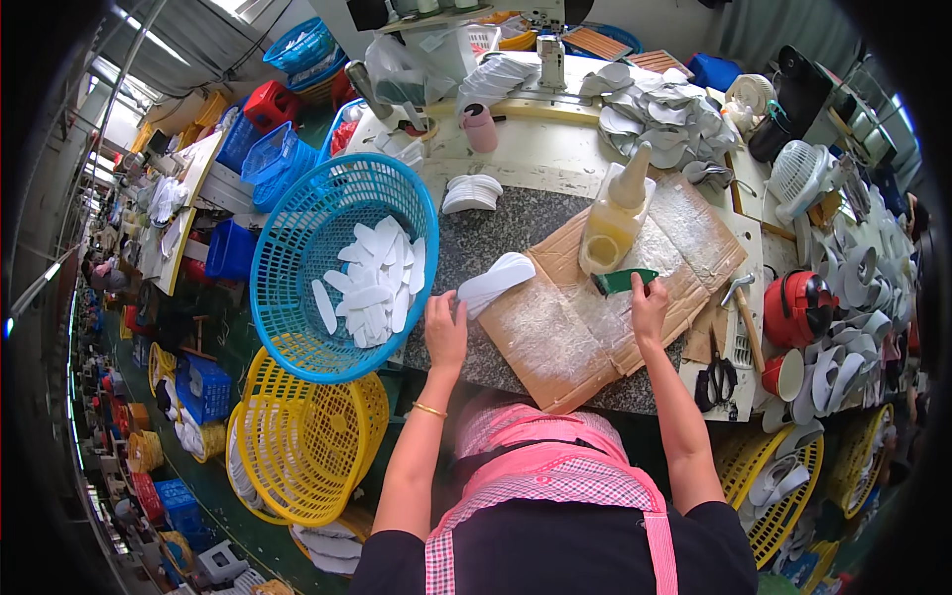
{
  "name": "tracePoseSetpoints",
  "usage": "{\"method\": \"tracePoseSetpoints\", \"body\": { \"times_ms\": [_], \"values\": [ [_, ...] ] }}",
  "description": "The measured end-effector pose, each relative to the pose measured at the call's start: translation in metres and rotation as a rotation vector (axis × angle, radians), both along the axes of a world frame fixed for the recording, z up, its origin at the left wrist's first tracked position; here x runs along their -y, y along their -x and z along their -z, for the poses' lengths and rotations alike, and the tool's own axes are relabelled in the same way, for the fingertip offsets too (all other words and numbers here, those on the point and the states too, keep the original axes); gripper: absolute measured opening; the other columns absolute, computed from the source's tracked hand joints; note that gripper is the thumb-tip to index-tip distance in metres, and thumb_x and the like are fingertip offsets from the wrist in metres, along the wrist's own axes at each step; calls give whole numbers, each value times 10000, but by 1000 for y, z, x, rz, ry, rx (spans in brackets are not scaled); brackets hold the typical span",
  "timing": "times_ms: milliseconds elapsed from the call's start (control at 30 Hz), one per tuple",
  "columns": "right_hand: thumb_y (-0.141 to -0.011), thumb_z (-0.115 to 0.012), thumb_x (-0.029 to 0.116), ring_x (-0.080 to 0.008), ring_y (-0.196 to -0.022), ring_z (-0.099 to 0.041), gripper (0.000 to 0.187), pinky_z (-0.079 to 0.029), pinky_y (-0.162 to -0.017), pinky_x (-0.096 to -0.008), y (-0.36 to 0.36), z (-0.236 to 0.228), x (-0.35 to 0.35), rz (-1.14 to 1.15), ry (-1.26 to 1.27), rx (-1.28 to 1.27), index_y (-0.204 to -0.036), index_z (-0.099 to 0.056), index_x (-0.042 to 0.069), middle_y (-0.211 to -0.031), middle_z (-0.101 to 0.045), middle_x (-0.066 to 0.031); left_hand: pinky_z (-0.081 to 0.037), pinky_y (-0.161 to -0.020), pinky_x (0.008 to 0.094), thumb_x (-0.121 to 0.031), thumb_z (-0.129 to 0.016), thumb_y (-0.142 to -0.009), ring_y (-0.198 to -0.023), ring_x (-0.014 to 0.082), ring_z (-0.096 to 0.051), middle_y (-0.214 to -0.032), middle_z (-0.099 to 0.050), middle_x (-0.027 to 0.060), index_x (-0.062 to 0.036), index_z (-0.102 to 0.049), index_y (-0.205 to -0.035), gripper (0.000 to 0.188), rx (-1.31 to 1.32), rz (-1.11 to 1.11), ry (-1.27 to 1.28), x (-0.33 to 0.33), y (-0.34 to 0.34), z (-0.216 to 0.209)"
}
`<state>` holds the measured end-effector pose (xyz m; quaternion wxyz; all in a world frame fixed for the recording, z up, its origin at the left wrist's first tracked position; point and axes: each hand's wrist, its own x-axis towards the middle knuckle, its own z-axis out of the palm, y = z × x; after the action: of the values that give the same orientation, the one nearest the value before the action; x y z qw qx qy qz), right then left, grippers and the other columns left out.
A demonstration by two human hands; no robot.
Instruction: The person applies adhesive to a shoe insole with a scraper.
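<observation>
While hand-held (pixel 446 332), insole (pixel 494 281) upper-right.

Bright even workshop light, sharp centre, fisheye bending, black vignette at rim

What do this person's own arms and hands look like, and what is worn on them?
Both forearms are bare, with no gloves on the left hand or right hand. A thin gold-coloured bangle circles the left wrist. Short black sleeves end at the upper arms, under a pink checked apron with plain pink straps.
</observation>
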<state>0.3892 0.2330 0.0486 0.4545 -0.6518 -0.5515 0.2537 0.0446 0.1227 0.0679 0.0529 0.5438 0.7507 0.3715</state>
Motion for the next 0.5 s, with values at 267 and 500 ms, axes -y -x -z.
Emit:
{"method": "tracePoseSetpoints", "body": {
  "times_ms": [267,500],
  "values": [
    [-967,-673,195,-63,-579,-368,245,-312,-525,-289,-15,6,65,120,2,-211,-817,-627,7,-617,-452,46,-504,-771,372,-155,-776,-835,-806,241,-632,-837,-648,109,11,-700,-924,204,260,-160,100,-24,21,49],
    [-993,-659,298,-45,-537,-375,402,-289,-481,-274,18,3,122,441,26,-464,-707,-604,21,-608,-468,62,-536,-621,230,-106,-759,-885,-685,102,-664,-797,-710,57,31,-696,-937,160,1039,95,342,22,-27,44]
  ]
}}
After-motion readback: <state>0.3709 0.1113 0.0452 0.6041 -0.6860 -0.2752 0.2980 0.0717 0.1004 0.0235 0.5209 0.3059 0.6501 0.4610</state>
